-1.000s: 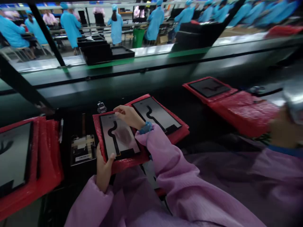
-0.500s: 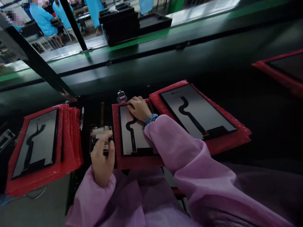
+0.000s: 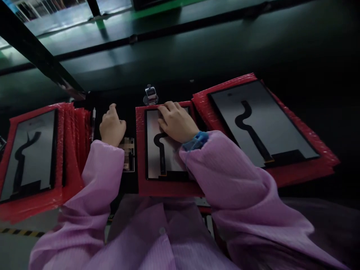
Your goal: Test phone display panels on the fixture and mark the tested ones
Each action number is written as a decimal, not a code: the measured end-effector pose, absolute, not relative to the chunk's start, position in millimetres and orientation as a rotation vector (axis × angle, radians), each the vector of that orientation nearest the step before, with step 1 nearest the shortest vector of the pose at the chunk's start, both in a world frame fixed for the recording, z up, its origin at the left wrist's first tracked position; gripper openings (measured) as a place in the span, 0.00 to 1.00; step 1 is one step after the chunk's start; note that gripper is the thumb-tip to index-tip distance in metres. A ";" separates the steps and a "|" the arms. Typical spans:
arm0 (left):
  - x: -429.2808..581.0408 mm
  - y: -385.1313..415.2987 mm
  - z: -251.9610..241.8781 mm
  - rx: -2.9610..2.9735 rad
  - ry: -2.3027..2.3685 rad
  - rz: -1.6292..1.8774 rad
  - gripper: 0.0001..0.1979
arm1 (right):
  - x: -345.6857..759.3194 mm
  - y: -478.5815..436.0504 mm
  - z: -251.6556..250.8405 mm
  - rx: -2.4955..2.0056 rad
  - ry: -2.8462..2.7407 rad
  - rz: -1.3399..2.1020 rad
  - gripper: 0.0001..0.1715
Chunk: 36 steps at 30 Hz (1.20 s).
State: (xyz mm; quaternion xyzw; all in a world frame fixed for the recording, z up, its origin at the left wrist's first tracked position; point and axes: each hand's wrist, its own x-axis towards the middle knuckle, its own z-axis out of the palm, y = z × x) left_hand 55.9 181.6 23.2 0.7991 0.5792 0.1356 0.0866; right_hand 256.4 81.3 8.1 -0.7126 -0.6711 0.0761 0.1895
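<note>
The right hand (image 3: 178,122), loosely spread, seemingly steadies the rectangular grey panel (image 3: 172,159) on red bubble-wrap (image 3: 141,150) at the surface's (image 3: 171,92) near edge; the left hand's (image 3: 112,126) grip unclear. Any next move must spare its black ribbon (image 3: 162,158).

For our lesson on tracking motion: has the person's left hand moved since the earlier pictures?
Yes. Judged against the pen, the left hand has moved forward, away from the body, and is now beside the pen.

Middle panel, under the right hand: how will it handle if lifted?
The panel looks thin and flat, so probably stiff but fragile. It looks shiny, so maybe slippery. The curved black strip might flop if unattached.
</note>
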 end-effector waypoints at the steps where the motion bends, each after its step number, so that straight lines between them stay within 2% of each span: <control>1: 52.9 185.3 18.4 2.292 1.683 0.510 0.34 | 255.9 74.1 11.7 -2.029 -1.903 0.230 0.23; 3: 48.5 192.9 9.1 2.104 1.536 0.729 0.36 | 255.4 58.6 17.7 -2.068 -1.966 0.306 0.28; 5: 47.0 199.0 2.5 1.947 1.335 0.906 0.35 | 254.7 44.3 20.9 -2.094 -2.062 0.416 0.40; 7: 48.2 201.3 0.8 1.841 1.178 0.996 0.29 | 252.7 33.6 21.8 -2.110 -2.142 0.479 0.51; 8: 49.6 200.6 2.1 1.809 1.126 1.014 0.25 | 250.8 29.8 21.9 -2.116 -2.165 0.479 0.53; 12: 57.0 189.5 15.5 1.744 1.060 1.014 0.12 | 239.4 22.1 24.3 -2.166 -2.180 0.399 0.49; 19: 62.7 174.2 28.6 1.736 1.095 0.939 0.24 | 224.8 17.5 33.8 -2.231 -2.134 0.309 0.46; 24: 62.0 174.3 26.7 1.803 1.073 0.904 0.15 | 222.7 19.7 39.5 -2.212 -2.110 0.293 0.44; 27: 61.8 175.1 26.3 1.852 0.994 0.924 0.11 | 226.1 27.2 40.3 -2.110 -2.059 0.449 0.44; 30: 61.7 175.5 27.4 1.938 0.929 0.912 0.15 | 231.6 36.1 35.2 -1.835 -1.891 0.768 0.42; 33: 61.9 175.3 28.1 1.985 0.910 0.882 0.16 | 233.2 42.6 25.1 -1.568 -1.658 1.084 0.49; 36: 62.2 174.5 27.6 1.984 0.893 0.860 0.13 | 228.6 46.5 14.3 -1.494 -1.527 1.123 0.56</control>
